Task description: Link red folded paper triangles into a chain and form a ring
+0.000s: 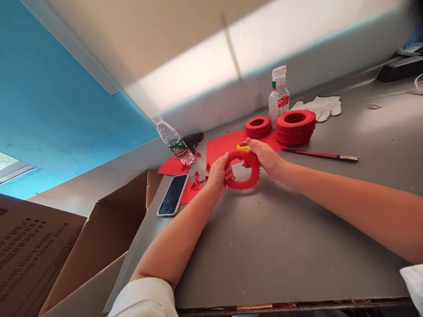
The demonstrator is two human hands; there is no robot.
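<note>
A red ring with a jagged outer edge (251,177) is held up over the grey table (284,246). My left hand (219,174) is closed round its left side, fingertips showing through the hole. At the upper right of the ring, my right hand (264,156) grips the rim between thumb and fingers, some of them hidden behind it. Farther back stand a low red ring stack (258,128) and a taller one (295,132). Small folded red pieces (197,179) lie left of my left hand. A yellow round thing (243,148) shows behind the held ring.
Red sheets (220,147) lie under the stacks. A phone (172,196) and a tilted bottle (175,143) are at the left, another bottle (279,94) at the back. White gloves (322,107) and a long thin tool (320,154) lie right. An open cardboard box (109,229) adjoins the left edge.
</note>
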